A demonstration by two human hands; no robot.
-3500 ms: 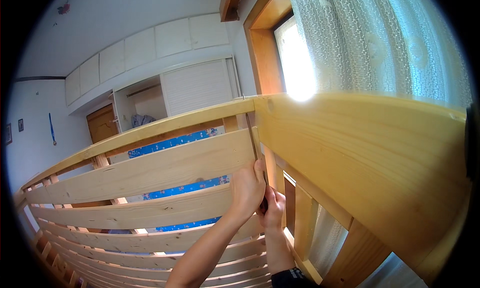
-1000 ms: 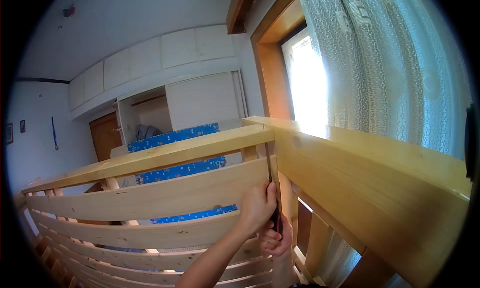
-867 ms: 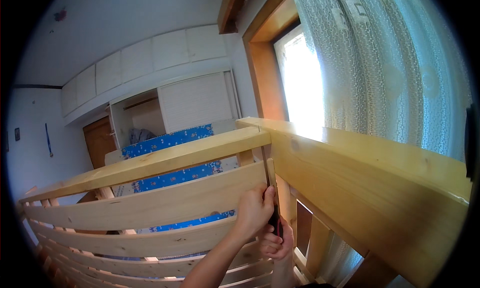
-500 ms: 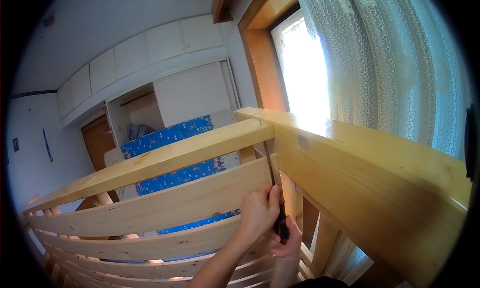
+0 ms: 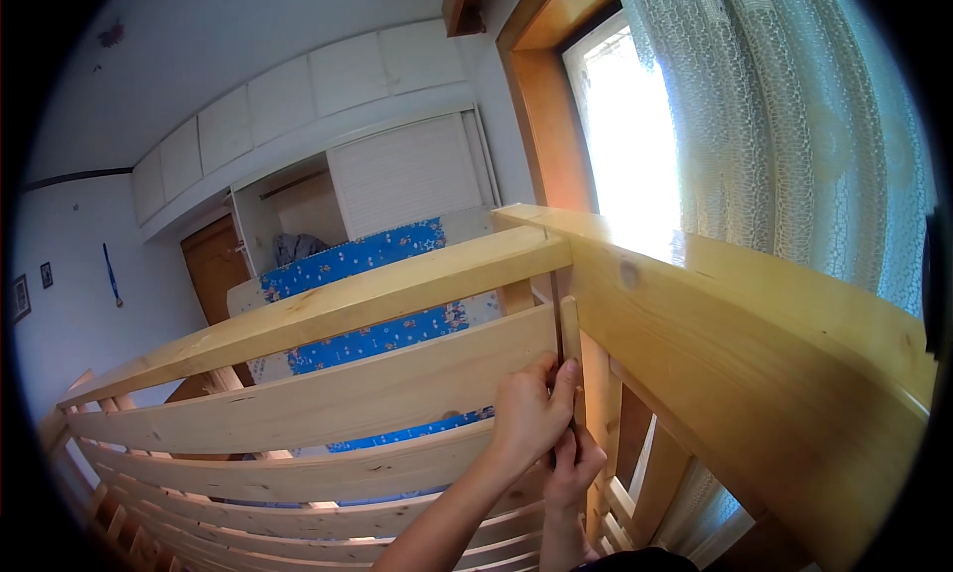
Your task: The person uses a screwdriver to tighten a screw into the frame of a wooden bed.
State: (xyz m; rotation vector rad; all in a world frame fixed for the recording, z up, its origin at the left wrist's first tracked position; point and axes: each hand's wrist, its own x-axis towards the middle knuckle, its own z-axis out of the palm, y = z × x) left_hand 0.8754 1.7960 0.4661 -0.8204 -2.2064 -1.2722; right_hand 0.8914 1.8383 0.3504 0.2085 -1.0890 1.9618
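Observation:
A screwdriver with a long thin dark shaft (image 5: 556, 319) stands nearly upright in the corner of a wooden bed frame, its upper end by the underside of the joint where the rail meets the thick side beam. My left hand (image 5: 532, 408) is closed round the lower part of the shaft, beside the end of a wide slat (image 5: 338, 385). Just below, my right hand (image 5: 578, 465) closes round the handle, which the fingers mostly hide. A pale upright wooden strip (image 5: 570, 334) stands right beside the shaft.
The top rail (image 5: 328, 299) runs off to the left, and the thick side beam (image 5: 735, 324) extends toward me on the right. Several slats lie below. Beyond are a blue patterned panel (image 5: 347, 259), an open cupboard (image 5: 308, 210), a window (image 5: 625, 125) and a lace curtain (image 5: 754, 125).
The right hand's fingers have turned and wrapped round, so the black and red handle seen before is now covered. The left hand keeps its place on the shaft. The whole view has shifted slightly.

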